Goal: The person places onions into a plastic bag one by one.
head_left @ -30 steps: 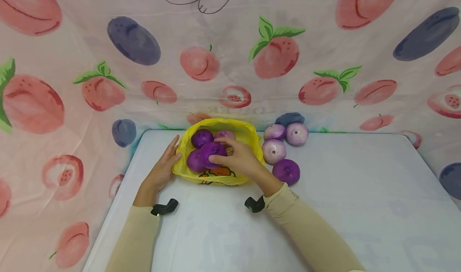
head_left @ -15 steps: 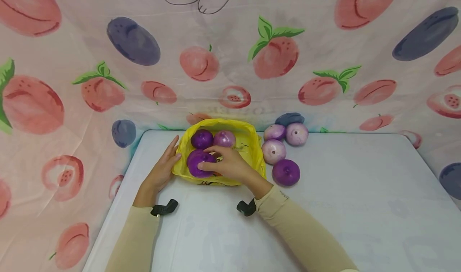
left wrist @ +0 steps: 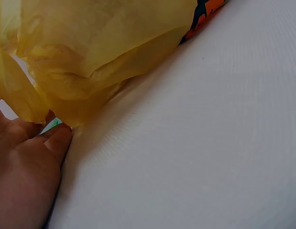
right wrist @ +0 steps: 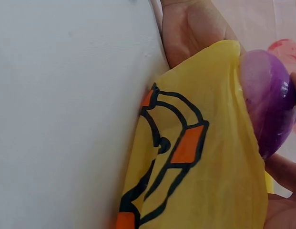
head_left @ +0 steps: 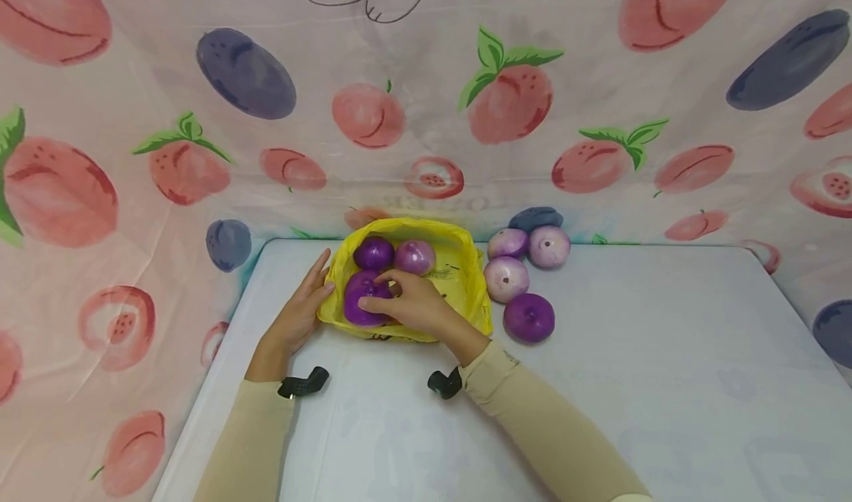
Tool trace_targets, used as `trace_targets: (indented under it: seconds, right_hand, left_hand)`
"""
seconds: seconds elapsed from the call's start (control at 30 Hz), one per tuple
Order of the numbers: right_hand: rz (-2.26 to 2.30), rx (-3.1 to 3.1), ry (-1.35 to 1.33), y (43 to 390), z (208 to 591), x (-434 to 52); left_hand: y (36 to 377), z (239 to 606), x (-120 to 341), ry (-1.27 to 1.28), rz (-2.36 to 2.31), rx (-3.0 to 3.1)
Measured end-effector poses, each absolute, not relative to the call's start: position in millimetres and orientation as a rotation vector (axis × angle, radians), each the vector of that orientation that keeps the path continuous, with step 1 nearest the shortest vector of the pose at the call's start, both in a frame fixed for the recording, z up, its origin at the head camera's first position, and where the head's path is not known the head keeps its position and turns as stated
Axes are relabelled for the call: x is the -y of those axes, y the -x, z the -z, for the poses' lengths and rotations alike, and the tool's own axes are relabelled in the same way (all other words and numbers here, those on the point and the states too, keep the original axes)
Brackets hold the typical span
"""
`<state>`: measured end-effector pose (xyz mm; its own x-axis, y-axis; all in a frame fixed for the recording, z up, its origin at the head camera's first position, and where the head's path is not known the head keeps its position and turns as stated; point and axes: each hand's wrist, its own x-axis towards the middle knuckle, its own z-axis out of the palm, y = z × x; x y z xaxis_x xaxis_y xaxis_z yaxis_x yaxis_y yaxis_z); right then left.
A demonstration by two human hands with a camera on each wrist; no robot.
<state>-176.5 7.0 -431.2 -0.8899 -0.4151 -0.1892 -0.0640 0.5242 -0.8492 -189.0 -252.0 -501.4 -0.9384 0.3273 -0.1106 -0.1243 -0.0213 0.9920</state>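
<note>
A yellow plastic bag (head_left: 459, 306) stands with its mouth spread wide. Inside it, my right hand (head_left: 416, 304) grips a purple onion (head_left: 366, 308) between thumb and fingers, at the bag's front left. It overlaps another onion under it. In the right wrist view the held onion (right wrist: 269, 102) shows above the bag's rim. Behind it in the bag lie a dark purple onion (head_left: 373, 254) and a pinkish onion (head_left: 416, 256). My left hand (head_left: 299, 313) rests against the bag's left side, fingers extended, thumb at the rim; the left wrist view shows it beside the yellow plastic (left wrist: 105, 47).
Right of the bag, several onions sit on the white table (head_left: 632, 354): pale ones (head_left: 506, 279) toward the back and a dark purple one (head_left: 529, 318) nearer. A fruit-printed cloth (head_left: 426, 58) hangs behind the table and along its left.
My right hand has carried the purple onion left and a little down toward the bag's front left, uncovering the pinkish onion. My left hand has stayed at the bag's side.
</note>
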Motion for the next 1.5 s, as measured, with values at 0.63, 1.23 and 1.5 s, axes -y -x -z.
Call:
trace_targets:
  seconds: [0.63, 1.23, 1.5]
  right_hand:
    - [1.310, -2.440, 0.356, 178, 452, -1]
    - [1.208, -2.436, 0.404, 176, 457, 3]
    - [1.165, -2.466, 0.472, 174, 460, 4]
  left_hand:
    - [191, 502, 250, -0.213, -2.021, -1.975]
    - [190, 502, 250, -0.213, -2.010, -1.982]
    - [189, 501, 251, -0.204, -2.004, -1.987]
